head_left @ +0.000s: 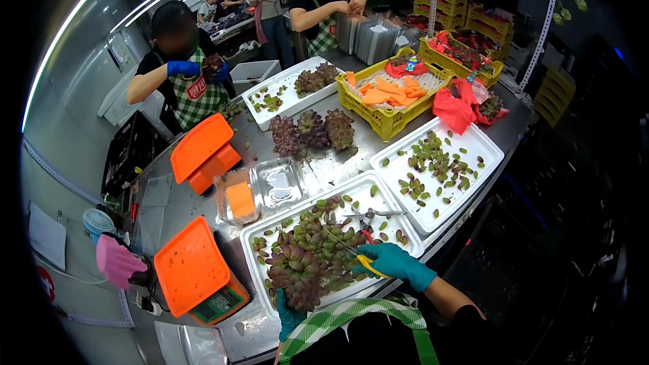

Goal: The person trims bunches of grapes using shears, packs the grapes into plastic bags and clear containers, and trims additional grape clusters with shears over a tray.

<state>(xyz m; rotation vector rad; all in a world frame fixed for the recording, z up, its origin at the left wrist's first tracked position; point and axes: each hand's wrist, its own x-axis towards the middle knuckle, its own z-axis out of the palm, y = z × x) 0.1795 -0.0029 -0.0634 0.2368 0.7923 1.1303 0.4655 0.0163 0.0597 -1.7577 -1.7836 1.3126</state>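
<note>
My right hand, in a teal glove, is closed on yellow-handled scissors whose blades point up and left over a white tray. In my left hand, also gloved in teal, is the lower end of a dark reddish-green grape bunch at the tray's front left. The bunch partly hides the fingers. More green and purple long grapes lie in the tray behind it. A second pair of cutters with red and metal handles rests on the grapes near my right hand.
Orange scales stand left, beside an open clear box with an orange sheet. Another white tray of loose grapes lies right. Beyond are bunches, a yellow crate, and a blue-gloved co-worker holding grapes.
</note>
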